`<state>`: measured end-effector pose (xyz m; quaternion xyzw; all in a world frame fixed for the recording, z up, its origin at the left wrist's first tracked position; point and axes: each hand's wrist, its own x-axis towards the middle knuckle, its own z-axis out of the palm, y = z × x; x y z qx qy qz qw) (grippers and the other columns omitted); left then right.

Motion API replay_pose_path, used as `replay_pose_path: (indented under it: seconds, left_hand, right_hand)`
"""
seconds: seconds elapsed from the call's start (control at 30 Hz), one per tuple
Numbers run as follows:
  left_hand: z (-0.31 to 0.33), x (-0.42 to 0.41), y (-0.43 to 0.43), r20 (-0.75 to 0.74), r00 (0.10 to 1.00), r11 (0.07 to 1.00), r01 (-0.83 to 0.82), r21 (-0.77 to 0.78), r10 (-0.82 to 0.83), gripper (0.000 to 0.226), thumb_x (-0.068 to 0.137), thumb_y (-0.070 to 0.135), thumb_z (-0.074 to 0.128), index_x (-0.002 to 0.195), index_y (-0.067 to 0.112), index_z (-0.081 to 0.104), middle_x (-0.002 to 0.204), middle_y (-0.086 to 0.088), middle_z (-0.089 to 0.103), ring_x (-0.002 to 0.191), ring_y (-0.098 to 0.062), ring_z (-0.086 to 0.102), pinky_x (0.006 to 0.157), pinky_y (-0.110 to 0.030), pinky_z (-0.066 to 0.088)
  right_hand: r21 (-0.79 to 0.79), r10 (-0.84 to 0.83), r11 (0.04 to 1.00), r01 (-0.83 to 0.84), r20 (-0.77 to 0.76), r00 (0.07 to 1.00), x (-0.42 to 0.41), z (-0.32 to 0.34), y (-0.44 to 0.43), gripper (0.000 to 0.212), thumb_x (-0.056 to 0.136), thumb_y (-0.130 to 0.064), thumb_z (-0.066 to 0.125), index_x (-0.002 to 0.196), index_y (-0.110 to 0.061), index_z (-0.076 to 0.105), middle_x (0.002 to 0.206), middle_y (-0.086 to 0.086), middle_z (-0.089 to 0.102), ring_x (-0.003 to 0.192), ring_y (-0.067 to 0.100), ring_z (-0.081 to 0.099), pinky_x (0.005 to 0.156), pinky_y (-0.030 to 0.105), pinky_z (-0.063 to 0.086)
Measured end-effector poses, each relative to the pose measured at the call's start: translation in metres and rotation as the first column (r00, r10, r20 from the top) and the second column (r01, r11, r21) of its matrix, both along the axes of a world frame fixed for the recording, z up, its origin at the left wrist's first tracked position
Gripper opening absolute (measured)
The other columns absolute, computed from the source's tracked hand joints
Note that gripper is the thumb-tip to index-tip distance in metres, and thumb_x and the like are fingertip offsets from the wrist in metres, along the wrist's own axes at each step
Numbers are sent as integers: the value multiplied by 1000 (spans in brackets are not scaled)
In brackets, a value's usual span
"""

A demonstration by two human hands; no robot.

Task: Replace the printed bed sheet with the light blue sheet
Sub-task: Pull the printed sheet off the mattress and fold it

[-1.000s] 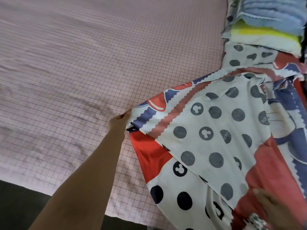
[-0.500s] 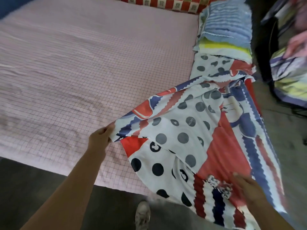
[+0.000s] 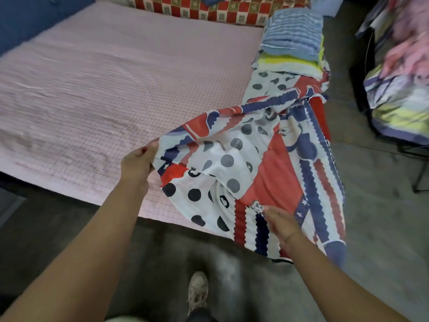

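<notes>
Stripping step: pink checked mattress (image 3: 97,94) mostly bared, left hand (image 3: 137,165) pinching printed sheet (image 3: 262,173) edge, right hand (image 3: 282,223) fingers clamped on its bunched hem, far end pinned under folded stack (image 3: 292,49); next, probably free it.

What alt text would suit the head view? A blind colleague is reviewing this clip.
Both hands grip a printed bed sheet, the left hand at a corner, the right hand lower, holding it over a pink checked mattress. Folded blue and yellow linens are stacked at the bed's far right corner.
</notes>
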<state>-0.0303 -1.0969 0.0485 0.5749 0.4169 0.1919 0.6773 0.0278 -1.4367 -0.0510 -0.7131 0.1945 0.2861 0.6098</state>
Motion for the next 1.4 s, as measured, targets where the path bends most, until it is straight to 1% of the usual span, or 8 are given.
replay_pose_path:
  seconds: [0.17,0.27,0.4,0.57,0.67,1.03,1.23,1.4]
  left_hand:
    - [-10,1,28,-43,999,1000,-22,-4,22,14,89,31,69,88,18,69,93,-4,72,89,-21,67,89,-37,55]
    - [-17,9,53,-57,998,999,-35,-1,35,16,90,30,69,86,15,68,89,-4,70,84,-19,65,83,-33,55]
    - [-26,25,93,-62,998,1000,-2,-1,2,15,89,30,70,90,15,71,96,-6,71,86,-19,67,83,-34,55]
    - [-41,46,133,-74,997,1000,14,-16,-15,11,89,30,71,90,19,72,99,-4,73,93,-21,69,86,-34,55]
    - [-55,52,149,-77,996,999,40,-19,-41,11,90,28,68,96,21,73,105,-5,73,100,-22,69,92,-36,53]
    - [-66,65,173,-131,991,999,40,26,-36,11,88,35,70,92,25,71,103,-2,73,101,-21,69,93,-37,53]
    - [-58,57,167,-135,990,999,41,1,-40,7,89,33,69,89,25,71,102,-3,72,95,-20,66,95,-36,52]
    - [-50,40,155,-117,993,1000,17,-19,-19,6,90,31,69,90,25,71,95,4,72,94,-16,68,93,-34,53]
  right_hand:
    - [113,-100,987,117,-144,984,-4,-18,39,11,92,-26,64,84,-17,62,71,-3,58,65,10,56,62,20,43]
    - [190,-132,965,180,-241,962,-4,-26,76,10,94,-21,62,92,-11,61,79,1,56,100,38,65,95,40,51]
    - [286,-198,907,308,-355,914,8,-40,127,14,93,-22,63,85,-11,58,70,4,54,62,13,55,110,43,38]
    - [319,-275,848,423,-417,866,32,-62,166,26,90,-30,66,103,-7,61,97,6,67,106,20,62,106,35,43]
    - [337,-309,806,486,-460,832,44,-71,183,20,93,-28,61,95,-8,60,99,7,64,104,19,59,107,34,39]
    - [245,-423,726,642,-577,699,40,-86,206,10,95,-14,59,97,-4,59,75,10,68,51,14,67,44,22,53]
    - [56,-371,835,547,-677,636,-79,-99,178,13,94,-13,59,94,1,61,81,14,71,78,22,65,60,32,57]
    - [76,-344,844,530,-683,645,-117,-108,172,15,94,-16,60,93,-1,62,71,8,73,61,16,70,48,23,53]
